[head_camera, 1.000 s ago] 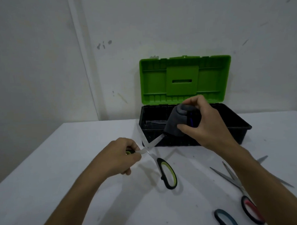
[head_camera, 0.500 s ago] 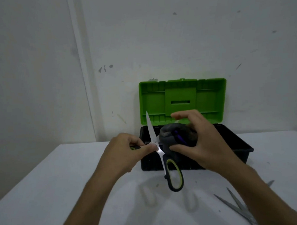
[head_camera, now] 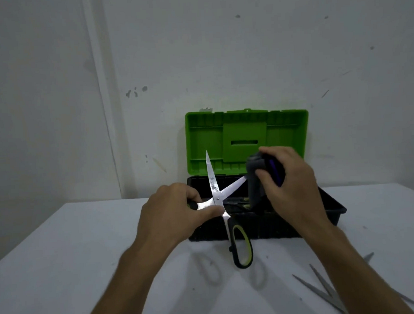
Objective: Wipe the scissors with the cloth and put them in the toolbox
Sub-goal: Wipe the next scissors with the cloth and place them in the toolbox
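The left hand (head_camera: 177, 215) pinches the scissors (head_camera: 218, 199) at one handle, thumb laid along the metal just below the pivot, fingers curled round the black grip. The scissors are held up above the table, in front of the toolbox, blades wide apart: one blade points straight up against the green lid, the other angles up to the right. The free handle loop, black with a yellow-green lining, hangs down over the front wall of the box. The right hand (head_camera: 290, 184) grips the grey cloth (head_camera: 255, 178), bunched up, thumb and fingers closed round it and round the tip of that right-hand blade, which disappears into the folds. A dark purple strip shows between the fingers. Behind both hands sits the toolbox (head_camera: 331, 210), black tub, lid (head_camera: 200, 143) standing open against the wall. On the white table (head_camera: 63, 258), bottom right, lie more scissors (head_camera: 325, 291), only their grey blades in view.
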`<action>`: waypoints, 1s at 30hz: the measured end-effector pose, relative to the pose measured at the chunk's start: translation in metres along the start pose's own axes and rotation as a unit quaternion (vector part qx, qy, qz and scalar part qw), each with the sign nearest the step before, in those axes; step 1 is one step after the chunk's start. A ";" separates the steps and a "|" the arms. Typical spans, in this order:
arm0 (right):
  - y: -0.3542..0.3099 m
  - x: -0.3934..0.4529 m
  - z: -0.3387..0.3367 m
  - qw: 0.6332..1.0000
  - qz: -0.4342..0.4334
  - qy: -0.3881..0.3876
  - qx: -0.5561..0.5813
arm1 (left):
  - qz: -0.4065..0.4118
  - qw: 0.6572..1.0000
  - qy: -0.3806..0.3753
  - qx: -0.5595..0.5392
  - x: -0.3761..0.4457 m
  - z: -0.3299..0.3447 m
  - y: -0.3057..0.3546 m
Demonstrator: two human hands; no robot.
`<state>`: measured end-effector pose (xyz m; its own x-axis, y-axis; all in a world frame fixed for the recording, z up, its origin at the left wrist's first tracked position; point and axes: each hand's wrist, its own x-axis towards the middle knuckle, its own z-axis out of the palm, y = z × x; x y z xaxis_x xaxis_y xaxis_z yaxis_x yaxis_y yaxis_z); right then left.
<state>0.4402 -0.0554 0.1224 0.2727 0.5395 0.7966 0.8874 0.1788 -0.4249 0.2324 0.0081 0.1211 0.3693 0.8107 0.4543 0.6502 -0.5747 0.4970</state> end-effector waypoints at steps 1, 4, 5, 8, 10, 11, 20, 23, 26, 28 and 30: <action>0.000 0.000 -0.003 1.000 -0.011 -0.014 0.009 | -0.002 1.000 -0.004 0.000 0.000 0.001 0.000; -0.012 -0.007 -0.002 0.988 -0.073 -0.122 0.057 | 0.003 1.000 0.000 0.018 0.000 0.000 0.004; -0.016 -0.010 0.001 0.984 -0.087 -0.142 0.059 | 0.010 0.999 0.000 0.036 0.000 -0.003 0.006; -0.015 -0.009 0.005 0.989 -0.083 -0.118 0.032 | 0.030 0.997 0.003 0.074 -0.003 -0.012 0.006; -0.011 -0.004 -0.002 0.995 -0.073 -0.069 -0.004 | 0.029 0.997 -0.007 0.072 -0.004 -0.014 0.004; -0.010 -0.002 -0.007 0.996 -0.071 -0.053 -0.007 | 0.027 0.998 -0.015 0.061 -0.004 -0.014 0.004; -0.036 -0.015 -0.004 0.983 -0.153 -0.099 0.021 | 0.071 0.994 0.052 0.061 -0.006 -0.014 0.011; -0.023 -0.004 -0.010 0.994 -0.104 -0.024 -0.027 | 0.069 0.996 0.046 0.043 -0.004 -0.013 0.008; -0.016 0.004 -0.021 0.995 -0.089 -0.003 -0.044 | 0.044 0.999 0.029 0.011 0.004 -0.010 0.004; -0.023 0.002 -0.019 0.991 -0.121 -0.053 -0.014 | 0.040 0.999 0.020 -0.006 0.008 -0.010 0.004; -0.030 -0.004 -0.011 0.982 -0.140 -0.124 0.005 | 0.046 0.999 0.014 0.007 0.008 -0.011 0.004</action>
<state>0.4167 -0.0721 0.1367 -0.0815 0.6510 0.7547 0.9109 0.3559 -0.2086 0.2303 0.0108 0.1348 0.4091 0.7515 0.5176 0.6243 -0.6442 0.4418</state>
